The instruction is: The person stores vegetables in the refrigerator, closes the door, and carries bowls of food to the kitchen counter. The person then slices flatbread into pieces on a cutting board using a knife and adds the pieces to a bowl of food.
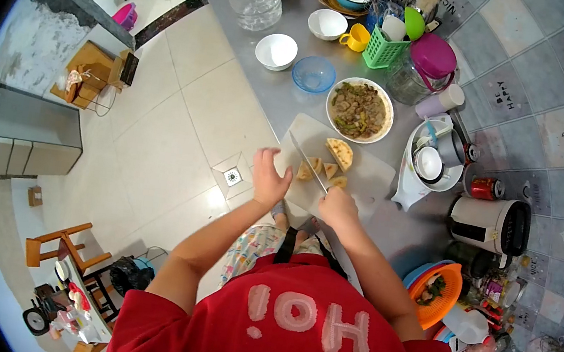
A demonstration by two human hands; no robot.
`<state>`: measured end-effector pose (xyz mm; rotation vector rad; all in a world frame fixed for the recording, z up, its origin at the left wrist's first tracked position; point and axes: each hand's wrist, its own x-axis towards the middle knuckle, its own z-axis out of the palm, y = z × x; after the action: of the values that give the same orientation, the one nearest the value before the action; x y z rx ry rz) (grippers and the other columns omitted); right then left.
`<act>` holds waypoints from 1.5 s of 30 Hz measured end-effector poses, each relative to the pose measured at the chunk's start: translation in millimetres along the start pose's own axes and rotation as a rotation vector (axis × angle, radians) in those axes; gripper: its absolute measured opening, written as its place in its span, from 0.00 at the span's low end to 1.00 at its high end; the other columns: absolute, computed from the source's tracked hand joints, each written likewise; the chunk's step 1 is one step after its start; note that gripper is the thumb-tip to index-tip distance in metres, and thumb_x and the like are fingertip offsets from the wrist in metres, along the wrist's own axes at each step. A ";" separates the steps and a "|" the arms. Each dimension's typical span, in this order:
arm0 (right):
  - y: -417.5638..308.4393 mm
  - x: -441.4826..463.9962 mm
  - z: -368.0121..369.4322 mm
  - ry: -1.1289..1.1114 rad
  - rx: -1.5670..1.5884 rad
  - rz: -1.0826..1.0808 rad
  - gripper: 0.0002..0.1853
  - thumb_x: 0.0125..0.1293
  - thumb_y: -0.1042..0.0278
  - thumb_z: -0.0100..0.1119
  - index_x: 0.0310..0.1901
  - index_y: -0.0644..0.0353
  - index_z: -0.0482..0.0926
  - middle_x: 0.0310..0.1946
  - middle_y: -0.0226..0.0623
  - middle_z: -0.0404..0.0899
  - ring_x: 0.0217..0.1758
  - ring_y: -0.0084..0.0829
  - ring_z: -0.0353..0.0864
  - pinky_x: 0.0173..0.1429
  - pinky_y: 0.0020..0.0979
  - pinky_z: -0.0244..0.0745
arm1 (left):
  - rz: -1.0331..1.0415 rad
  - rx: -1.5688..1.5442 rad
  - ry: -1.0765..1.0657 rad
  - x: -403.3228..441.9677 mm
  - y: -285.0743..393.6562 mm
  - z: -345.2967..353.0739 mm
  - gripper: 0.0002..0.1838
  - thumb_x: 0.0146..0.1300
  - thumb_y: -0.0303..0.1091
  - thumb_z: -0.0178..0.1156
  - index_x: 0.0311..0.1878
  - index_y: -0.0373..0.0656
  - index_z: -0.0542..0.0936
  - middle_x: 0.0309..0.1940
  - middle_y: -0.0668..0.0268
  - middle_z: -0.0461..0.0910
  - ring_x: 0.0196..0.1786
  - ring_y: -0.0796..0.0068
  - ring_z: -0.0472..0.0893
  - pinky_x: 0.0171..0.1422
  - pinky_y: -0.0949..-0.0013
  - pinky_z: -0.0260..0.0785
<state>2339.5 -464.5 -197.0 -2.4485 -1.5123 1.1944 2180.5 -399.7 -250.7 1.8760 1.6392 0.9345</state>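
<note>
The fingers of the right hand (pixel 339 208) are wrapped around the handle of a knife (pixel 306 162), at the near part of a pale cutting board (pixel 374 181), with the blade slanting over the board towards its far left. The fingers of the left hand (pixel 270 180) are parted and loosely bent, gripping nothing visible, just off the board's left edge. Small wedges (pixel 330 170) of a bread-like food lie on the board around the blade; whether the blade touches them cannot be told. A larger half-round piece (pixel 339 154) with a pale cut face lies on the board to the right of the blade, near the far edge. At that far edge of the board, overlapping it in this view, is a white plate (pixel 388 123) of cooked food (pixel 360 110). Past the board and further off stand a clear blue bowl (pixel 314 75), a white bowl (pixel 276 52) and a yellow cup (pixel 357 38). To the board's right, near it on the grey worktop (pixel 393 226), a white tray (pixel 410 188) holds bowls; further right of the board are a red can (pixel 486 187) and an orange basket (pixel 454 281).
</note>
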 end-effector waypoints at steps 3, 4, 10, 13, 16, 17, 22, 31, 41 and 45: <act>-7.2 -0.6 -3.1 -0.027 -0.021 0.043 0.12 0.56 0.64 0.52 0.36 0.63 0.79 0.35 0.52 0.79 0.41 0.50 0.79 0.46 0.44 0.73 | 0.563 0.179 -0.106 49.4 37.0 -38.3 0.22 0.43 0.35 0.66 0.44 0.43 0.72 0.37 0.62 0.75 0.51 0.58 0.70 0.62 0.55 0.58; -8.9 -0.7 -4.1 -0.037 -0.033 0.055 0.12 0.56 0.66 0.52 0.36 0.64 0.79 0.35 0.52 0.79 0.42 0.50 0.79 0.47 0.43 0.73 | 0.831 0.270 -0.264 64.5 42.4 -41.5 0.22 0.43 0.36 0.65 0.44 0.45 0.74 0.37 0.64 0.76 0.54 0.59 0.68 0.65 0.56 0.56; -12.8 13.0 -9.0 -0.134 -0.142 0.096 0.12 0.55 0.70 0.51 0.39 0.61 0.80 0.38 0.49 0.80 0.44 0.46 0.80 0.48 0.41 0.74 | 1.082 0.412 -1.058 107.7 9.1 11.7 0.09 0.49 0.37 0.62 0.29 0.45 0.74 0.31 0.65 0.76 0.45 0.63 0.75 0.54 0.58 0.66; -10.3 20.7 -8.8 -0.150 -0.154 0.070 0.12 0.54 0.70 0.52 0.39 0.60 0.80 0.36 0.47 0.81 0.42 0.45 0.81 0.46 0.41 0.75 | 1.089 0.329 -1.087 109.6 -5.1 19.5 0.09 0.50 0.37 0.60 0.27 0.45 0.72 0.27 0.66 0.74 0.37 0.64 0.77 0.41 0.62 0.70; -16.1 21.5 -13.0 -0.171 -0.193 0.057 0.11 0.53 0.70 0.54 0.37 0.61 0.81 0.34 0.46 0.81 0.40 0.45 0.81 0.44 0.40 0.75 | 1.081 0.265 -1.038 104.7 -18.2 21.8 0.08 0.50 0.37 0.59 0.26 0.45 0.71 0.25 0.66 0.73 0.33 0.64 0.77 0.34 0.63 0.71; -17.2 22.1 -15.7 -0.174 -0.185 0.066 0.11 0.53 0.70 0.54 0.37 0.61 0.81 0.34 0.46 0.81 0.40 0.45 0.81 0.44 0.40 0.75 | 1.053 0.268 -1.029 103.4 -21.3 24.0 0.08 0.49 0.36 0.59 0.26 0.45 0.71 0.25 0.66 0.74 0.31 0.63 0.77 0.33 0.62 0.71; -11.7 30.7 -13.9 -0.257 -0.165 0.081 0.12 0.52 0.68 0.54 0.35 0.63 0.81 0.35 0.50 0.80 0.40 0.46 0.81 0.44 0.39 0.75 | 1.055 0.273 -1.041 102.0 -20.0 27.6 0.05 0.48 0.33 0.56 0.26 0.45 0.71 0.24 0.64 0.74 0.29 0.61 0.77 0.33 0.61 0.71; 10.5 35.6 5.2 -0.221 -0.056 0.069 0.14 0.54 0.67 0.51 0.40 0.60 0.80 0.37 0.49 0.80 0.42 0.47 0.80 0.47 0.41 0.73 | 1.048 0.320 -1.002 86.8 -20.9 32.3 0.04 0.48 0.32 0.54 0.28 0.44 0.73 0.24 0.63 0.74 0.28 0.60 0.78 0.32 0.59 0.70; 30.1 38.9 28.3 -0.111 -0.088 0.039 0.12 0.55 0.68 0.51 0.38 0.62 0.80 0.37 0.50 0.80 0.42 0.47 0.80 0.46 0.42 0.74 | 1.052 0.552 -0.995 76.5 -8.2 31.6 0.06 0.50 0.33 0.53 0.31 0.47 0.76 0.26 0.66 0.76 0.33 0.64 0.78 0.36 0.60 0.71; 48.8 40.5 35.3 -0.007 -0.077 -0.098 0.15 0.54 0.67 0.48 0.42 0.53 0.80 0.34 0.47 0.80 0.39 0.46 0.79 0.44 0.42 0.74 | 1.163 0.557 -0.784 73.0 -6.5 29.8 0.11 0.50 0.35 0.56 0.36 0.42 0.75 0.35 0.60 0.75 0.47 0.58 0.74 0.54 0.54 0.65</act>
<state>2364.0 -471.4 -265.0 -2.3869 -1.6901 1.1501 2202.4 -324.5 -261.7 3.0662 0.2335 -0.0636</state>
